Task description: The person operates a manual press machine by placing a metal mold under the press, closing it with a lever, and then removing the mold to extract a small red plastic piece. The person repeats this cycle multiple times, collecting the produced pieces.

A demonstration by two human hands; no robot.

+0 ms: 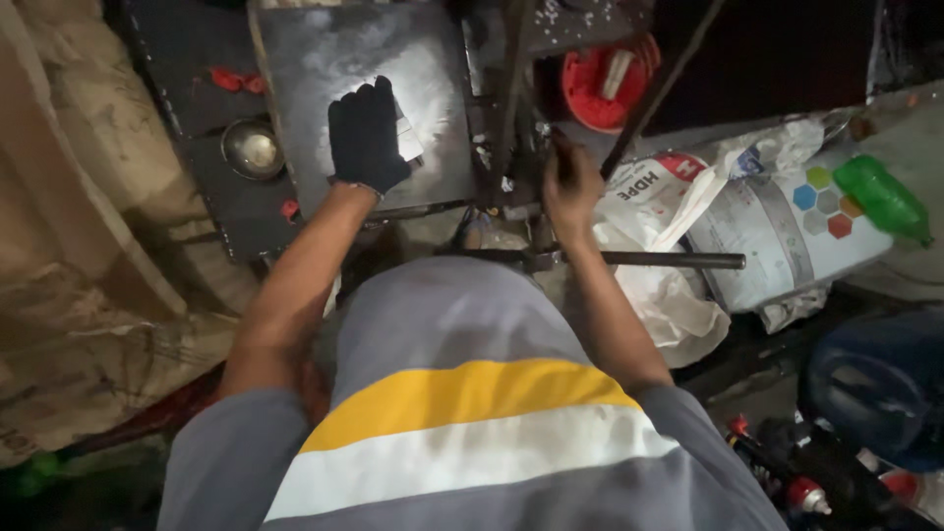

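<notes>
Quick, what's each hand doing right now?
Left hand: gloved, pressed flat on a pale piece on the dark metal plate, not gripping.
Right hand: bare, closed around a dark handle.

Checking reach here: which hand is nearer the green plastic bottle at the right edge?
Right. The bare right hand sits near the frame's middle on the metal rod, well left of the green bottle. The gloved left hand lies farther left, flat on the grey metal plate.
</notes>
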